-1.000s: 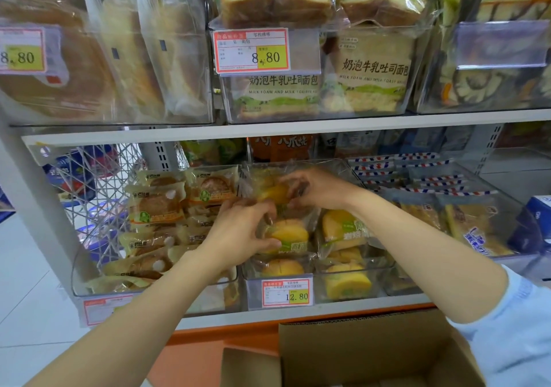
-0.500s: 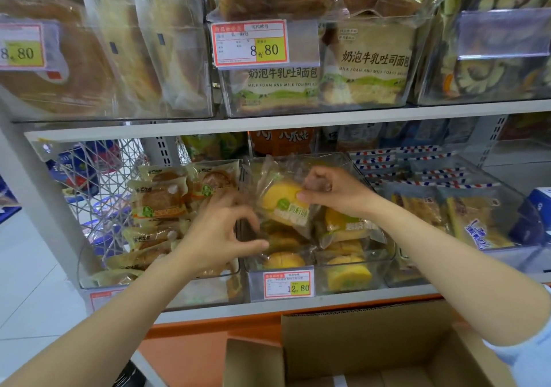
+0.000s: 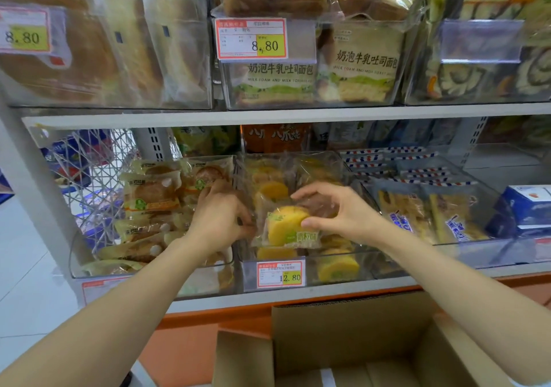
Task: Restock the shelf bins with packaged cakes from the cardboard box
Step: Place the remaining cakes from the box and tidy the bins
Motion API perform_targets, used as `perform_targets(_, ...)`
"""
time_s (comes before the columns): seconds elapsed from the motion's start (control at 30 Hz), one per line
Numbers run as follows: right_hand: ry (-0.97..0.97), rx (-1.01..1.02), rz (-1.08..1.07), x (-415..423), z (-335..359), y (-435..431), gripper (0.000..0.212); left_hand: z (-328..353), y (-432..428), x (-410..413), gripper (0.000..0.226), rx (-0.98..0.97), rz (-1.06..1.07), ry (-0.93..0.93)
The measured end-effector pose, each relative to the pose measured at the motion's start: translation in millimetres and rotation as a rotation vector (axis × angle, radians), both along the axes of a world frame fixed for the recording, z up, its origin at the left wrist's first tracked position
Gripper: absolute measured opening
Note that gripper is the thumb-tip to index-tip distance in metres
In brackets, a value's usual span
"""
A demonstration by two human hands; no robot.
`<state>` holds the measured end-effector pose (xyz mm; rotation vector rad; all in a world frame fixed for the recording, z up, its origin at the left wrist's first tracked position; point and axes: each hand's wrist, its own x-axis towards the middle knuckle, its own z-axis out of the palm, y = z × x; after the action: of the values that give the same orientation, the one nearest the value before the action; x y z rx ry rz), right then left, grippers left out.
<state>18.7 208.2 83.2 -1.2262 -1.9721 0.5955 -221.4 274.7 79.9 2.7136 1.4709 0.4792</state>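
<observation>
Head cam, only view.

Right hand (image 3: 343,210) was half closed: fingers arched over the top and thumb pressed on the front of a round yellow sponge cake in clear crinkly film (image 3: 287,227), pinching it. Left hand (image 3: 219,218) was curled at the film's left edge with the thumb on the wrapper, gripping that side; its fingertips were hidden behind the hand.

The cake was held tilted, just above the front half of the middle clear plastic bin (image 3: 369,263), over more yellow cakes of the same kind stacked inside. The wrapper was glossy, with a green label low on the front.

A red-and-yellow price tag reading 12.80 (image 3: 280,274) sat on the bin front. The left clear bin (image 3: 149,270) held brownish cakes in cream-printed wrappers (image 3: 152,190), piled loosely. The right bin held flat packs with blue print (image 3: 417,210).

The open brown corrugated cardboard box (image 3: 357,336) stood below the shelf edge, flaps up; its contents were out of frame.

The white metal shelf board (image 3: 268,115) above carried clear bins of bagged milk toast loaves (image 3: 363,61), tagged 8.80 (image 3: 252,38).
</observation>
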Motion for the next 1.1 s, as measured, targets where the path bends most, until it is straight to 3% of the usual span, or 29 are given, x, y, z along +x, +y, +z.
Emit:
perform_targets(0.1,-0.044,0.016,0.029,-3,-2,-3,0.037,1,2,0,0.039,-0.068,0.027,-0.044)
perform_targets(0.17,-0.096,0.068,0.006,-9,-6,-2,0.031,2,3,1,0.045,-0.07,0.058,-0.064)
perform_targets(0.3,-0.137,0.121,-0.02,-18,-12,1,0.027,2,1,2,0.042,-0.088,0.091,-0.063)
perform_targets(0.47,-0.248,0.144,0.011,-19,-11,3,0.027,-4,5,1,0.021,-0.114,0.083,-0.102)
perform_targets(0.57,-0.179,0.107,-0.044,-16,-11,7,0.027,-2,8,-2,0.026,-0.127,0.009,-0.035)
perform_targets(0.67,-0.044,0.059,-0.151,-10,-3,14,0.026,0,13,-5,0.004,-0.169,-0.082,0.097)
perform_targets(0.73,0.045,0.031,-0.224,-4,5,23,0.027,-3,17,-9,0.016,-0.164,-0.099,0.039)
perform_targets(0.83,0.136,0.012,-0.262,-5,9,35,0.026,-6,13,-8,0.022,-0.031,-0.048,-0.235)
perform_targets(0.9,0.042,-0.034,-0.214,-14,8,44,0.025,-7,7,-4,0.03,0.032,0.011,-0.339)
perform_targets(1.0,-0.136,-0.056,-0.205,-30,-1,58,0.025,-10,1,0,0.04,0.17,0.028,-0.353)
perform_targets(1.1,-0.204,0.041,-0.259,-35,-5,69,0.028,-11,-1,4,0.06,0.321,-0.021,-0.24)
